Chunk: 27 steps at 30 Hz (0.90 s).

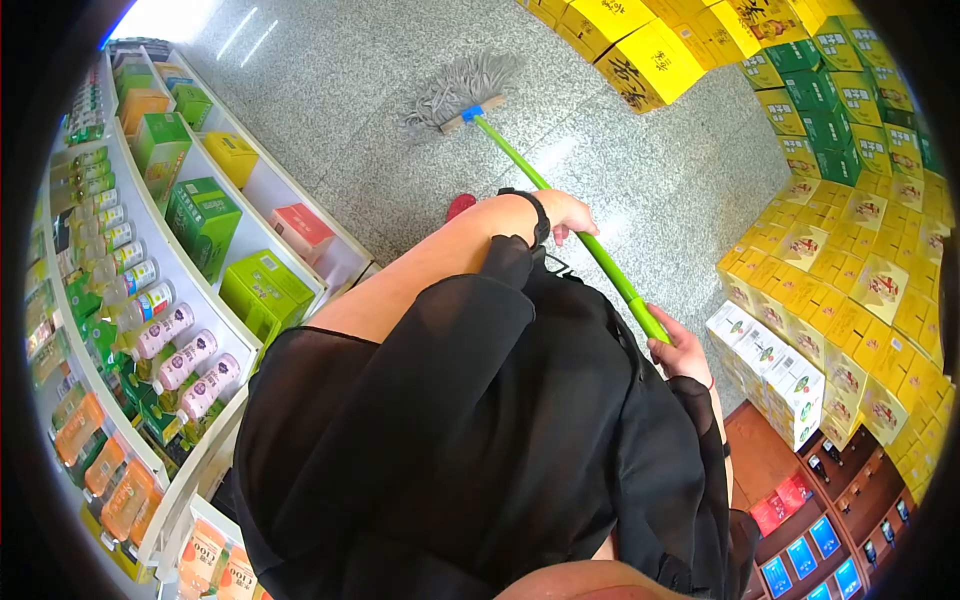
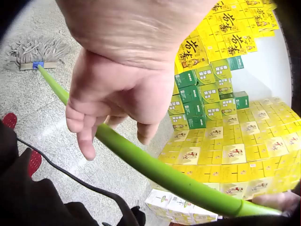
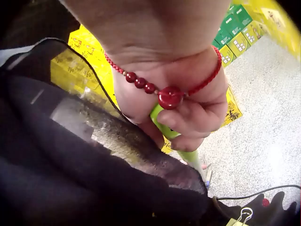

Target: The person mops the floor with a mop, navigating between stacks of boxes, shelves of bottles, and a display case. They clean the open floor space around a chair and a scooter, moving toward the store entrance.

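Observation:
A mop lies across the head view, its grey string head [image 1: 465, 90] flat on the speckled floor and its green handle [image 1: 605, 262] slanting back to the person. Midway along the handle, the left hand [image 1: 568, 215] holds it with fingers curled over. Nearer the body, the right hand [image 1: 682, 350] grips the upper end. In the left wrist view the left hand [image 2: 124, 94] is on the green pole [image 2: 164, 176], thumb on one side and fingers on the other. The right wrist view shows the right hand [image 3: 188, 113] wrapped round the handle [image 3: 162, 123], below a red beaded bracelet.
Shelves of bottles and boxes [image 1: 205, 215] line the left side. Stacked yellow cartons [image 1: 850, 290] stand at the right, with more yellow boxes [image 1: 650, 65] at the top. A white carton [image 1: 765, 370] is near the right hand. A red shoe [image 1: 461, 206] shows beside the left forearm.

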Available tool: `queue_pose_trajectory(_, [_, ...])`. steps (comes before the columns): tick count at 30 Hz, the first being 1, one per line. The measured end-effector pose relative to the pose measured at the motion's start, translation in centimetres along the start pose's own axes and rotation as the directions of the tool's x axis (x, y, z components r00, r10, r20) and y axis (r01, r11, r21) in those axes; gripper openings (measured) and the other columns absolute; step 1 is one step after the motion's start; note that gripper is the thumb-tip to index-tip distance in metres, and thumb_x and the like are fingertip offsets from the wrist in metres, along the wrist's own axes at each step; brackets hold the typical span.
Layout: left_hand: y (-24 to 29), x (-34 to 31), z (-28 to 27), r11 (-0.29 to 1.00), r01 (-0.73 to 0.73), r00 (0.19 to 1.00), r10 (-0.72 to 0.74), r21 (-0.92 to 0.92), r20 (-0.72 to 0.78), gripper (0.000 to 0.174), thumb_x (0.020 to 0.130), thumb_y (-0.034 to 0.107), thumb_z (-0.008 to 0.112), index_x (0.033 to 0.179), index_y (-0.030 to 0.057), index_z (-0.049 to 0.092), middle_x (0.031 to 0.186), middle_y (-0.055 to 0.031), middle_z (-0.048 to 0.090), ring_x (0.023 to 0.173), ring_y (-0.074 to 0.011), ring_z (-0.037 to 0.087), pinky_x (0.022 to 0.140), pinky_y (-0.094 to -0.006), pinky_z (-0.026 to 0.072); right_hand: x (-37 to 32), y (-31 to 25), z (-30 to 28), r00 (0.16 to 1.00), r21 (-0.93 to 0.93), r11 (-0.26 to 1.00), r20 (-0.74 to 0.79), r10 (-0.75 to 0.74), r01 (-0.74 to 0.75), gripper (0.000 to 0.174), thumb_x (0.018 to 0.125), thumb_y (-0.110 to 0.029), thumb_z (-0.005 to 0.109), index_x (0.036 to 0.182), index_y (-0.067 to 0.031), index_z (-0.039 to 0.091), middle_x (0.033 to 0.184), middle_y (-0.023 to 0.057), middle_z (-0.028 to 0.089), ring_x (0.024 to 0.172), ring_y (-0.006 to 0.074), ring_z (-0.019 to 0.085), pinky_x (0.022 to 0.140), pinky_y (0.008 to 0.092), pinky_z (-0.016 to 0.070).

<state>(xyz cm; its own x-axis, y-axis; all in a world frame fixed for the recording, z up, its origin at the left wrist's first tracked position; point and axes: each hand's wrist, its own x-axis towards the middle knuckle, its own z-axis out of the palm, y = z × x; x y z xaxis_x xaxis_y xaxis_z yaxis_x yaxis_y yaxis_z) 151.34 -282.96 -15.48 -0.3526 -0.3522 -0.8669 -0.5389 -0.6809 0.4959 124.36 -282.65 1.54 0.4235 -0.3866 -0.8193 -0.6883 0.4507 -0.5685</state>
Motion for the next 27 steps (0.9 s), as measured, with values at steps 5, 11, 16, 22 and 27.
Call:
queue_pose_trajectory(5, [-3.8, 2.3, -1.7, 0.994, -0.080, 0.994, 0.075, -0.072, -0.081, 0.057, 0.082, 0.046, 0.046, 0.121, 0.0039, 0.044, 0.114, -0.0188, 0.050, 0.069, -0.0226, 0.062, 0.068, -0.0430, 0.0463, 2.9, -2.0, 1.6, 1.000, -0.136, 0.991, 0.013, 0.008, -0.006, 0.051, 0.077, -0.003, 0.058, 0.126, -0.0085, 0.045, 0.077, -0.0008, 0.053, 0.061, 0.0070, 0.045, 0.056, 0.0211, 0.0392])
queue_pose_trajectory(11, [-11.8, 0.7, -9.5, 0.955, -0.149, 0.954, 0.071, -0.255, -0.292, 0.062, 0.080, 0.043, 0.048, 0.117, -0.0067, 0.043, 0.117, -0.0201, 0.047, 0.068, -0.0269, 0.062, 0.067, -0.0428, 0.0475, 11.5, -9.1, 7.9, 0.977, -0.252, 0.949, 0.136, -0.162, 0.192, 0.052, 0.078, -0.009, 0.057, 0.128, -0.0095, 0.042, 0.072, 0.0003, 0.053, 0.059, 0.0068, 0.046, 0.055, 0.0219, 0.0406])
queue_pose_trajectory(16, [-17.1, -3.8, -18.0, 0.891, -0.202, 0.879, -0.019, -0.407, -0.477, 0.076, 0.078, 0.048, 0.050, 0.136, 0.0091, 0.020, 0.126, -0.0162, 0.042, 0.077, -0.0254, 0.060, 0.061, -0.0369, 0.0445, 22.0, -16.5, 13.6, 0.939, -0.277, 0.904, 0.210, -0.274, 0.326, 0.049, 0.082, -0.014, 0.053, 0.129, -0.0122, 0.041, 0.058, -0.0015, 0.049, 0.044, 0.0051, 0.041, 0.041, 0.0206, 0.0350])
queue_pose_trajectory(22, [-23.2, -10.0, -27.4, 0.773, -0.323, 0.795, -0.090, -0.546, -0.599, 0.079, 0.078, 0.048, 0.050, 0.138, 0.0092, 0.015, 0.131, -0.0164, 0.037, 0.080, -0.0261, 0.058, 0.064, -0.0397, 0.0400, 28.6, -30.6, 21.9, 0.957, -0.386, 0.895, 0.257, -0.131, 0.226, 0.052, 0.080, -0.021, 0.055, 0.129, -0.0146, 0.040, 0.060, 0.0037, 0.052, 0.045, 0.0098, 0.046, 0.039, 0.0250, 0.0372])
queue_pose_trajectory(27, [-24.9, -12.6, -32.2, 0.728, -0.323, 0.782, -0.154, -0.605, -0.603, 0.081, 0.077, 0.050, 0.051, 0.138, 0.0119, 0.014, 0.130, -0.0129, 0.038, 0.076, -0.0198, 0.055, 0.052, -0.0286, 0.0323, 31.6, -34.5, 24.0, 0.968, -0.422, 0.884, 0.224, -0.114, 0.202, 0.052, 0.082, -0.022, 0.052, 0.131, -0.0157, 0.037, 0.058, 0.0036, 0.051, 0.039, 0.0097, 0.041, 0.036, 0.0242, 0.0340])
